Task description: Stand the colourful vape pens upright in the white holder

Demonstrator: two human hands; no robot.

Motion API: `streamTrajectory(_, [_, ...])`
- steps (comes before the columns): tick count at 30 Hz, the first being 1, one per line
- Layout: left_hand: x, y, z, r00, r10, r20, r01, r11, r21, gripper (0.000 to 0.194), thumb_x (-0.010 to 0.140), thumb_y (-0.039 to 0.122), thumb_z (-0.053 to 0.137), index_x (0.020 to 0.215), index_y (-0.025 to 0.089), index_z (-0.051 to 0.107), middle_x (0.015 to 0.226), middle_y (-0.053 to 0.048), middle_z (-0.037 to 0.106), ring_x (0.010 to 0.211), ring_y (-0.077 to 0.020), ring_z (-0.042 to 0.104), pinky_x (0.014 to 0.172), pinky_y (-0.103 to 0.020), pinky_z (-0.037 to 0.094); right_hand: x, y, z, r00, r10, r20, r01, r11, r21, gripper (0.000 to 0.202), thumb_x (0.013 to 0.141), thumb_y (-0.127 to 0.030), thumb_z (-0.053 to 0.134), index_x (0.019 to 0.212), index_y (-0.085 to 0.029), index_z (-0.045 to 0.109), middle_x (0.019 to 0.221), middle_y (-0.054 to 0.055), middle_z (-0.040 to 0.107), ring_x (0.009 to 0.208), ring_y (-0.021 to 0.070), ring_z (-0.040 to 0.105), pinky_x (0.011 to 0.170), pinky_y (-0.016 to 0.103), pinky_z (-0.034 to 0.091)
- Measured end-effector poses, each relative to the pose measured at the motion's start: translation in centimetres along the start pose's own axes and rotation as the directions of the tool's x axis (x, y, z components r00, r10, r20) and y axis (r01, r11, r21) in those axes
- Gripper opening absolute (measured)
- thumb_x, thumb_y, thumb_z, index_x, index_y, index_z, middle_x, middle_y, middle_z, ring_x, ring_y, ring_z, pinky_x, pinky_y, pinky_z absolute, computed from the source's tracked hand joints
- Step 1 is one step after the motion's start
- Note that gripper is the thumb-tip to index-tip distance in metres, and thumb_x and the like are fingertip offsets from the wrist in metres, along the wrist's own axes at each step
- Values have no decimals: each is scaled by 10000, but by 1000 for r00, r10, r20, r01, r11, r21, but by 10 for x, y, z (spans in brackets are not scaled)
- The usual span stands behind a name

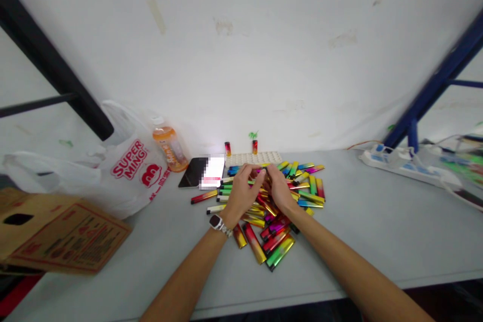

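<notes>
Many shiny lighters in red, gold, green, blue and purple, with dark ends, lie in a loose pile on the grey table. Over the middle of this pile my left hand and my right hand meet, fingers curled inward and pinched. Between the fingertips is one lighter, mostly hidden; just its dark end shows. Behind the pile lies a white rack with rows of holes. Two red lighters stand upright there, a left one and a right one.
Left of the pile lie a dark tablet and a lit, blurred screen. Farther left are an orange drink bottle, a white plastic bag and a cardboard box. A power strip lies at right, by a blue post.
</notes>
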State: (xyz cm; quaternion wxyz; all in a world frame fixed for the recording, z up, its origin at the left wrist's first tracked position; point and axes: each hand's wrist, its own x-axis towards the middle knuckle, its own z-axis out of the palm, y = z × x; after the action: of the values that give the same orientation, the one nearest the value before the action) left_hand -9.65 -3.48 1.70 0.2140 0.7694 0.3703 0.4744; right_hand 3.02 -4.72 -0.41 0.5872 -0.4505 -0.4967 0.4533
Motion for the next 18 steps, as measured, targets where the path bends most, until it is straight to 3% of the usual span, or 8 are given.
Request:
streamTrajectory(3, [4,0,3,997,-70,-27,67,993,-94,237,909,374,571,1017,176,645,952,-60,677,865,-163,631,810,-302,520,-3,-1,4,997,-58,-48,57,998,-18,293,909,-534,457,887,-243,466,779,-6,496,756,166,477,642,267,426])
streamTrajectory(6, [10,-6,0,989,-146,-4,142,971,-191,242,885,368,602,996,167,676,982,-77,714,897,-175,666,850,-323,536,-5,0,6,997,-77,-22,75,994,-78,278,928,-525,444,952,-248,457,822,-4,494,796,166,483,674,267,434])
streamTrajectory(12, [23,-8,-19,965,-177,193,228,929,-292,185,835,329,652,933,178,698,920,-58,752,855,-178,703,826,-321,570,-5,0,6,976,-218,24,217,950,-225,249,968,-472,399,1016,-233,448,932,16,507,869,166,500,825,293,436])
streamTrajectory(16, [42,-7,-36,958,-149,244,206,951,-230,124,800,265,672,876,172,702,869,-58,754,814,-180,709,782,-317,575,-4,-5,4,964,-260,61,266,917,-297,264,977,-444,400,1109,-221,448,1065,53,544,1014,180,527,943,327,416])
streamTrajectory(18, [60,-12,-45,970,-116,215,154,973,-173,139,793,243,669,901,166,707,860,-62,753,799,-179,708,782,-322,570,-3,-6,1,962,-272,36,265,888,-375,324,967,-449,427,1188,-214,447,1182,83,540,1129,200,506,1015,362,380])
